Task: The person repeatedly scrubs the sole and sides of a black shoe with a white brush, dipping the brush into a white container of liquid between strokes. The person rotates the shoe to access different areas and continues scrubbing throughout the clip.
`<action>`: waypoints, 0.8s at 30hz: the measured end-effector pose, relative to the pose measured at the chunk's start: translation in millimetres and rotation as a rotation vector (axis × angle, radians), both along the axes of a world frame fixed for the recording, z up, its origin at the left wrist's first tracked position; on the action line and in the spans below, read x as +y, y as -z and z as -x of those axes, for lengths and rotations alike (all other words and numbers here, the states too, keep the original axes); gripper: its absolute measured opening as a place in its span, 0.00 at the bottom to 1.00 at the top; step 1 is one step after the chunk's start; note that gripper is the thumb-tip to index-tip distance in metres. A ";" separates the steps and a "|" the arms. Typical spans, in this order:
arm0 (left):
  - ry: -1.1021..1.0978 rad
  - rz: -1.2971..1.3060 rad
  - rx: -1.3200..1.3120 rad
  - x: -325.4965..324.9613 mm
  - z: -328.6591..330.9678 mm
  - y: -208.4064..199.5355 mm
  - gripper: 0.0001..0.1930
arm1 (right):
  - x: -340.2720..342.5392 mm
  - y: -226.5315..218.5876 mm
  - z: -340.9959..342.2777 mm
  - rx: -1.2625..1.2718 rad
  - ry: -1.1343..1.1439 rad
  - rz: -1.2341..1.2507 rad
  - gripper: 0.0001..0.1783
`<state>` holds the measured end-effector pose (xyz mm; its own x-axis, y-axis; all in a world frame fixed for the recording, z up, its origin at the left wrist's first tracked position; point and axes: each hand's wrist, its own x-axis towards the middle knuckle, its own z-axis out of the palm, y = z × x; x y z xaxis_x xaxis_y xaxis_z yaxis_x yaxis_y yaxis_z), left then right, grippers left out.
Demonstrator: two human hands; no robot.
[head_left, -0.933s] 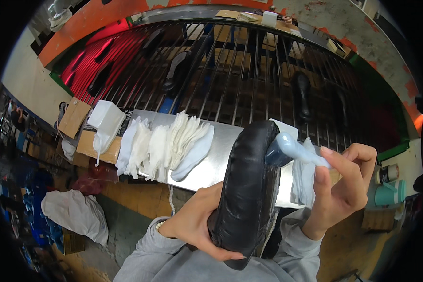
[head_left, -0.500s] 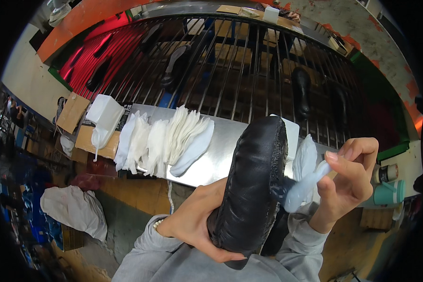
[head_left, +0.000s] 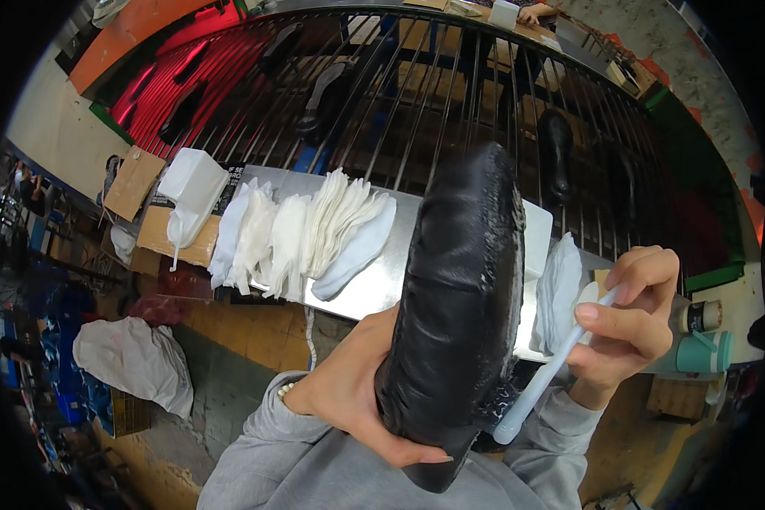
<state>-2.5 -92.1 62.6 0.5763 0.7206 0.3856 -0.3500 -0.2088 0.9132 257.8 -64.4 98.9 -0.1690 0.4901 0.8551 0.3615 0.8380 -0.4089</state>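
Note:
My left hand [head_left: 348,387] is wrapped around the heel end of a black leather shoe upper [head_left: 450,314], thumb across its lower part. The shoe stands tilted on end before me, wrinkled leather facing left, rough sole edge to the right. Between thumb and fingers, my right hand [head_left: 629,327] pinches a thin pale-blue pad [head_left: 537,391], shown nearly edge-on. Its lower end is beside the shoe's sole side; whether they touch I cannot tell. A row of white and pale-blue pads [head_left: 293,238] lies on the metal table [head_left: 374,314]; another small stack [head_left: 558,293] is behind my right hand.
Beyond the table runs a rack of metal rods [head_left: 433,110] carrying several black shoes [head_left: 557,153], with red light at its left. A white container [head_left: 191,187] stands on cardboard at left. A turquoise jug [head_left: 704,350] is at far right; another person's hand [head_left: 535,13] shows at the back.
The shoe has turned slightly and its upper end has risen. The pale-blue pad has swung from its broad glossy face to nearly edge-on, its lower end dropping along the shoe.

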 end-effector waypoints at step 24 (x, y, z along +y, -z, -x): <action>0.017 0.173 -0.102 -14.5 -3.8 22.7 0.58 | 8.6 -5.3 -11.6 -0.115 -0.006 -0.023 0.26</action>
<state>1.3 -106.6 39.9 0.5531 0.7717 0.3139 -0.4443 -0.0454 0.8947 269.3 -55.9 104.2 -0.2692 0.4695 0.8409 0.3999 0.8488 -0.3459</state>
